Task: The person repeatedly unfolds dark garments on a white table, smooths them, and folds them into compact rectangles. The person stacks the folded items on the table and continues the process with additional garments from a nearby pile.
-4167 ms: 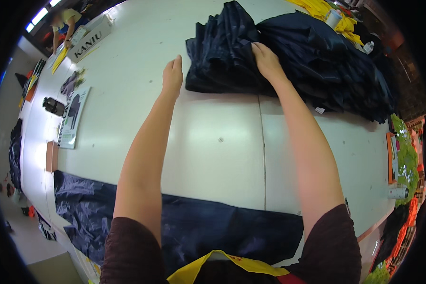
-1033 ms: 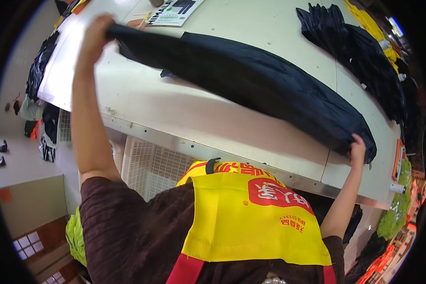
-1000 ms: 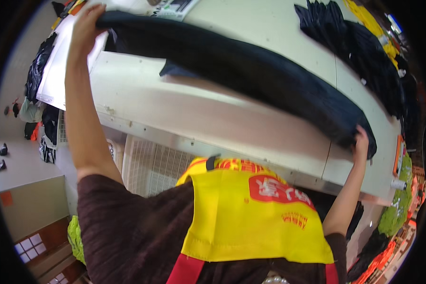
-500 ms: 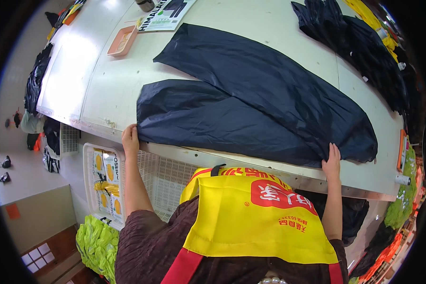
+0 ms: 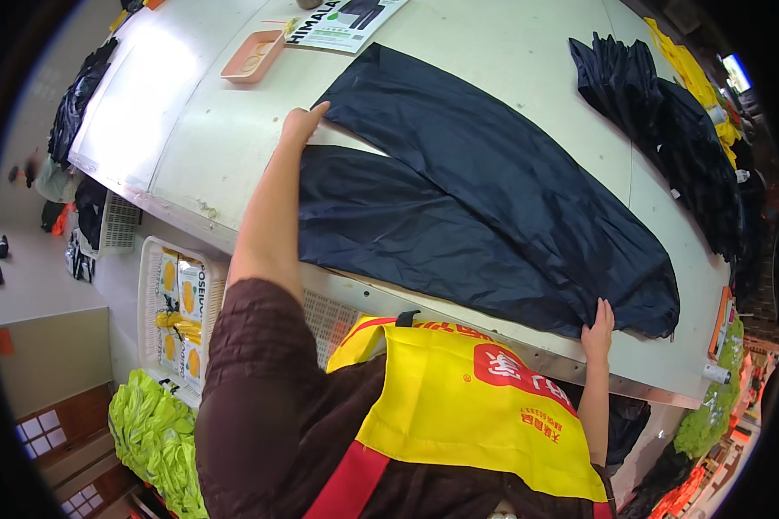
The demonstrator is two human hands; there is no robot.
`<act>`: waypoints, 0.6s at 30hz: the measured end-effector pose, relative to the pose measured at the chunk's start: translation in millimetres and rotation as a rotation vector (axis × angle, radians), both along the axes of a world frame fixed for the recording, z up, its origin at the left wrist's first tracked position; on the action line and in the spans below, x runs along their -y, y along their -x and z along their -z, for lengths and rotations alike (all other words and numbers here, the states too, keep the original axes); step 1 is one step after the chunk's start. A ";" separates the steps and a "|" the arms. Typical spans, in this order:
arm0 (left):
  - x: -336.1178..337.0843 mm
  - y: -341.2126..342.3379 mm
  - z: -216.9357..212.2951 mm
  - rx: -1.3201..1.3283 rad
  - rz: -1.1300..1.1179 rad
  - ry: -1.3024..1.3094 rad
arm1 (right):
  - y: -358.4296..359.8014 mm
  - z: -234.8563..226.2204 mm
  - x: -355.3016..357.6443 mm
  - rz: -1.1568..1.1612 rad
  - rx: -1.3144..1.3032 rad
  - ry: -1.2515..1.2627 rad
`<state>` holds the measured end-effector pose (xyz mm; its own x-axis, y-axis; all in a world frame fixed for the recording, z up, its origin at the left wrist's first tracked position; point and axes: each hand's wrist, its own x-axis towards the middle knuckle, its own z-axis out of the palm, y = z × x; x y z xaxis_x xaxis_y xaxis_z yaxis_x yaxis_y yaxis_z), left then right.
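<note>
Since half a second ago, the left hand [image 5: 305, 123] has shifted from the near leg of the dark trousers [image 5: 467, 173] to the far leg's end, while the right hand [image 5: 597, 336] stays at their near edge, toward the joined end. The left hand is partly curled, its tips touching the cloth's corner; the right is loosely extended onto the edge. Whether either pinches the cloth cannot be told. The trousers lie flat on the counter [image 5: 190, 164], a tray [image 5: 241, 74] beyond their leg ends, a dark pile [image 5: 666, 138] to their right.
</note>
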<state>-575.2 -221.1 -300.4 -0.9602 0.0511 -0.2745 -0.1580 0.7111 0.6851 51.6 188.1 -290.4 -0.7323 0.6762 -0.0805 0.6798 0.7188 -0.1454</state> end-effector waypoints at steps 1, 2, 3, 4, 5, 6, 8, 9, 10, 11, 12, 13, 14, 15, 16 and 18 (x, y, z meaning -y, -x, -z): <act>-15.3 2.1 -0.5 0.103 -0.091 -0.151 | -1.7 0.6 1.7 0.014 0.000 0.004; -26.4 2.8 -4.5 0.207 -0.185 -0.301 | -1.8 0.2 1.7 0.018 -0.010 0.006; -27.0 11.0 -7.1 0.168 -0.159 -0.424 | 1.3 0.0 0.5 0.017 -0.020 0.009; -25.6 15.3 -7.4 0.137 -0.134 -0.538 | 2.0 0.4 0.5 0.017 -0.021 0.019; -31.8 10.5 -23.2 0.101 -0.253 -0.752 | 1.5 1.5 -1.3 -0.002 -0.032 0.015; -35.9 3.3 -50.0 0.058 -0.304 -0.844 | 3.5 -0.9 -1.3 0.002 -0.035 0.038; -35.4 -23.4 -102.5 -0.027 -0.050 -0.985 | -2.4 -1.0 -2.2 0.009 -0.049 0.050; -32.7 -42.1 -129.5 -0.083 0.002 -1.003 | -8.6 -0.9 -1.8 0.016 -0.064 0.059; -22.5 -67.4 -154.7 -0.141 0.011 -1.069 | -11.4 1.9 -3.0 0.012 -0.081 0.073; -5.5 -90.3 -166.9 -0.264 0.016 -1.141 | -11.0 3.9 -4.3 0.001 -0.096 0.084; 12.0 -117.9 -183.3 -0.325 0.026 -1.174 | -11.1 3.7 -4.0 0.005 -0.099 0.095; 28.5 -149.7 -199.9 -0.385 -0.061 -1.121 | -10.4 2.5 -3.5 0.002 -0.102 0.110; 42.2 -181.3 -208.8 -0.432 -0.123 -1.105 | -11.1 3.6 -4.0 0.000 -0.105 0.117; 61.7 -203.6 -202.6 -0.462 -0.212 -1.079 | -14.6 6.7 -7.8 -0.012 -0.131 0.103; 83.5 -219.9 -191.4 -0.445 -0.295 -1.056 | -12.1 5.9 -7.4 -0.025 -0.132 0.120; 126.2 -243.3 -139.8 -0.384 -0.472 -0.954 | -8.4 0.1 -7.5 -0.048 -0.128 0.148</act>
